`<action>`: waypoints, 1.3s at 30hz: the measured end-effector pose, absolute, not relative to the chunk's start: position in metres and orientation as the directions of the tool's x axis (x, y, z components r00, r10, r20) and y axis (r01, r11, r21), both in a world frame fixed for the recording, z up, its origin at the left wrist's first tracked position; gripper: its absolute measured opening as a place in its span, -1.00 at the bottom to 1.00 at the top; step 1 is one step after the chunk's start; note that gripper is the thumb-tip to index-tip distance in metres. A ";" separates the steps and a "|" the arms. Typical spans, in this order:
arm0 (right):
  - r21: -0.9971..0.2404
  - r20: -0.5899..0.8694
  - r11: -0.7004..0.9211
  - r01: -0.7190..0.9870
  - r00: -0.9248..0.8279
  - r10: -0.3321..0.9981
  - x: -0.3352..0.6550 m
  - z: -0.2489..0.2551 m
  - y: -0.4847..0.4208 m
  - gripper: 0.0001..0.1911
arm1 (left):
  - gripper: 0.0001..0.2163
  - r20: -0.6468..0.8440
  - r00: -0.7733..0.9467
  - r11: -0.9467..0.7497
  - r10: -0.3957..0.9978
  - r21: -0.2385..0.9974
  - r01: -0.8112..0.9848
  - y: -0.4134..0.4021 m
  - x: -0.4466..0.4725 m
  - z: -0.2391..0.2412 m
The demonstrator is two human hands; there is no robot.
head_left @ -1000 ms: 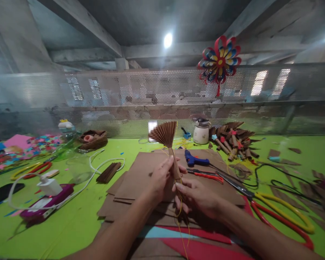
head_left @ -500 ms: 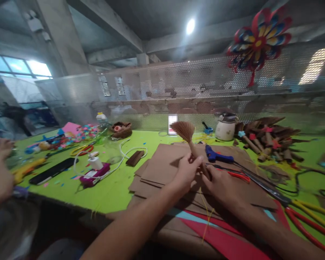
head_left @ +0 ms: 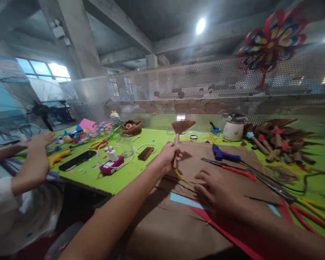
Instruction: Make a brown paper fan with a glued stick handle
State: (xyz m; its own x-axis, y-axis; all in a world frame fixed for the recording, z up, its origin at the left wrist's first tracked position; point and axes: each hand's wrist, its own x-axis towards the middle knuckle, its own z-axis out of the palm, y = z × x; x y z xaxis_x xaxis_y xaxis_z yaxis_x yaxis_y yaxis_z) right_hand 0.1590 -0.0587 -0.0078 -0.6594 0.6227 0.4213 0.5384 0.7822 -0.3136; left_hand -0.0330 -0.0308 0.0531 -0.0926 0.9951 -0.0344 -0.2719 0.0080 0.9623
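Observation:
My left hand [head_left: 169,157] is closed round the rolled handle of a small brown paper broom [head_left: 183,126], held upright with its pleated fan on top. Yellow string [head_left: 178,175] trails from the handle's lower end. Lower and to the right, my right hand [head_left: 216,187] is apart from the broom, palm down with bent, spread fingers over brown cardboard sheets [head_left: 191,159]. I see nothing in it. Beyond it lie red-handled scissors [head_left: 239,171] and a blue glue gun [head_left: 226,155]. Strips of light blue paper [head_left: 186,199] and red paper [head_left: 233,231] show beneath my right forearm.
Large shears [head_left: 284,195] lie at the right, below a pile of brown paper brooms [head_left: 280,141]. A cream jar [head_left: 233,129] stands at the back. Leftward are a purple power block [head_left: 112,166], a black phone [head_left: 77,160] and another person's arm [head_left: 35,162].
My right hand has let go of the broom's handle and moved down and to the right, opening. My left hand has shifted left with the broom, now more upright. The view has swung left.

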 end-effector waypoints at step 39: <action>0.108 0.276 0.938 0.331 -0.916 0.291 0.161 -0.039 -0.145 -0.46 | -0.93 -0.240 -0.005 0.238 0.971 0.968 -0.083 -0.002 -0.095 0.019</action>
